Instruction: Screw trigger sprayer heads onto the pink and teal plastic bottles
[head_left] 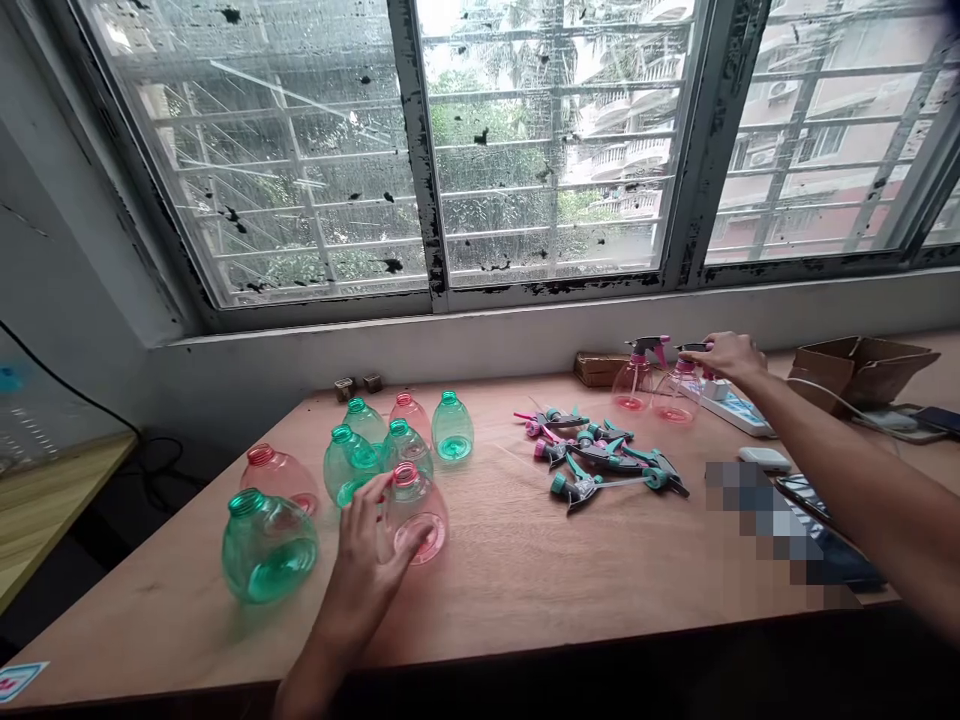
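My left hand [371,560] wraps its fingers round a pink open-necked bottle [417,512] standing on the wooden table [525,570]. Around it stand several green bottles [268,547] and pink ones [277,474] without caps. My right hand [729,356] reaches far right and closes on the trigger head of a pink spray bottle [677,390]. A second assembled pink spray bottle [635,378] stands just left of it. A pile of loose trigger sprayers [600,455], teal and pink, lies between the two groups.
A power strip [739,408] and a cardboard box [862,368] sit at the far right, with a phone [806,493] and a blurred patch nearer me. A small brown box [600,368] rests by the wall under the window [555,150]. Another table [52,490] stands at left.
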